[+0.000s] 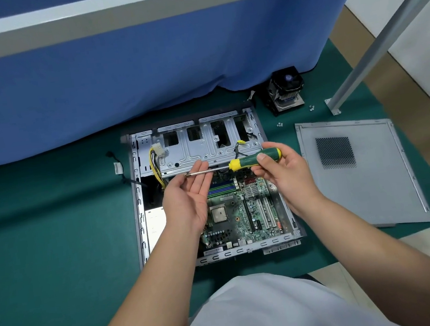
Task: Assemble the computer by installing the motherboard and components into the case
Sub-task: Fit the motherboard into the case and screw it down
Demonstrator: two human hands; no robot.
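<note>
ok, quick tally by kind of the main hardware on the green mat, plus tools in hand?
Open grey metal computer case: 1
Green motherboard inside the case: 1
Detached grey perforated side panel: 1
Black CPU cooler with fan on the mat: 1
Green-and-yellow-handled screwdriver, held in the right hand, tip at the open left hand: 1
Total: 5

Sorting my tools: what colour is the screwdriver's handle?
Dark green with yellow ends, on the screwdriver; the head view shows it.
</note>
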